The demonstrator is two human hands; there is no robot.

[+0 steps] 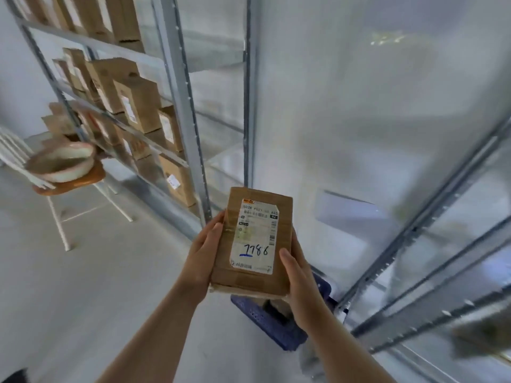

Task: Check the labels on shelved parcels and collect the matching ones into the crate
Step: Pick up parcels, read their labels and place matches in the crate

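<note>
Brown cardboard, taped and bearing a white label [255,236]: the parcel [250,280] is held up in front of the person, just above the blue crate [276,324] on the floor, which it partly hides; the labelled face is turned towards the camera, evidently so the print and the handwritten 7786 can be read; its long axis runs away from the person, far end slightly higher and leaning a little right, the number upright at the near end; the left hand [206,250] clamps the left edge, thumb along it; the right hand [298,275] grips the lower right corner, thumb on the front; the fingers behind are hidden; other parcels [132,103] stand on the metal shelving [182,106] to the left; if the label matches, I judge a short drop into the crate remains.
</note>
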